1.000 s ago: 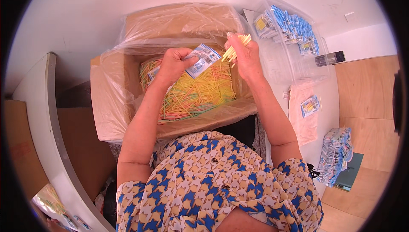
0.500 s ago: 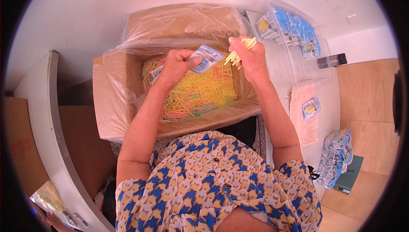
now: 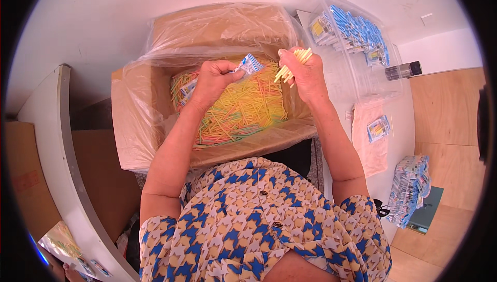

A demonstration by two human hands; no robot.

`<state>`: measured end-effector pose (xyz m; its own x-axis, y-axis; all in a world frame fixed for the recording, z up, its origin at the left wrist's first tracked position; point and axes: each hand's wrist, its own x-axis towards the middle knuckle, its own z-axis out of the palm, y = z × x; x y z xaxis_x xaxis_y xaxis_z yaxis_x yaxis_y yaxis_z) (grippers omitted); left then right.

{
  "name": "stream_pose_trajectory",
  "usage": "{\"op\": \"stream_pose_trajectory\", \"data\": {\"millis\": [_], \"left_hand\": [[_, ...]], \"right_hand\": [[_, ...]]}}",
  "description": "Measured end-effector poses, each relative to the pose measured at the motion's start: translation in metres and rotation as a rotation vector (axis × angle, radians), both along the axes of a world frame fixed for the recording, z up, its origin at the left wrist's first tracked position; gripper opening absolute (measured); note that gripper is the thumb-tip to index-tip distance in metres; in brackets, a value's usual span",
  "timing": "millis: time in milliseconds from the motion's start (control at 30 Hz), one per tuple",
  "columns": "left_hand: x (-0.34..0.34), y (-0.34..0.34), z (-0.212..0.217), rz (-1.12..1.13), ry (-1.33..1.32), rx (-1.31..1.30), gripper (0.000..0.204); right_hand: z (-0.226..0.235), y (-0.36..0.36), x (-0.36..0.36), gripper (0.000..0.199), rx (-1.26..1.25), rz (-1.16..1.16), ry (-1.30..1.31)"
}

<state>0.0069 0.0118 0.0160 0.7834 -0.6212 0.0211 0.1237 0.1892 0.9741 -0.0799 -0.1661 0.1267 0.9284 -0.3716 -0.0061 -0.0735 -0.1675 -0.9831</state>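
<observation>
Being pinched between thumb and fingers of the left hand (image 3: 213, 82), upper centre of frame: a small printed bag (image 3: 251, 63). Right hand (image 3: 306, 72), farther right, is closed round a bundle of pale yellow sticks (image 3: 286, 73), ends poking out, bag not touched. Compared with half a second ago, less of the bag's face is shown; tilted or folded, which one cannot be told. Sticks are gripped much as before, so nothing is judged to have been passed between the hands. Lower in frame, loose sticks (image 3: 238, 113) are heaped in a lined box (image 3: 129, 111); a packet (image 3: 188, 89) is partly hidden by the left hand, whether held or lying cannot be told. Upper right: blue-edged packets (image 3: 357, 31) are kept in a clear tub (image 3: 334, 75), dark jar (image 3: 404, 70) at its right edge. Right: single packet (image 3: 378, 128) is laid on pink cloth (image 3: 368, 152). Lower right: more packets are piled in a stack (image 3: 408, 191) by a green board (image 3: 428, 212).
</observation>
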Motion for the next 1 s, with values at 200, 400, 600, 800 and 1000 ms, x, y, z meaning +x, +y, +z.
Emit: {"op": "stream_pose_trajectory", "data": {"millis": [200,400,600,800,1000], "left_hand": [[-0.005,-0.002,0.008,-0.058,0.078,-0.009,0.015],[-0.007,-0.003,0.01,-0.1,0.05,0.001,0.017],[-0.008,-0.004,0.009,-0.095,0.057,-0.045,0.017],[-0.007,-0.006,0.009,-0.032,0.047,-0.087,0.017],[-0.006,-0.007,0.005,-0.02,0.005,-0.098,0.016]], "right_hand": [[0.005,0.004,0.011,0.023,-0.073,0.023,-0.049],[0.0,0.01,0.019,0.023,-0.258,0.084,-0.031],[0.0,0.024,0.022,0.025,-0.462,0.121,0.004],[0.001,0.035,0.025,0.03,-0.327,0.093,-0.146],[0.005,0.048,0.027,0.026,-0.108,0.065,-0.162]]}}
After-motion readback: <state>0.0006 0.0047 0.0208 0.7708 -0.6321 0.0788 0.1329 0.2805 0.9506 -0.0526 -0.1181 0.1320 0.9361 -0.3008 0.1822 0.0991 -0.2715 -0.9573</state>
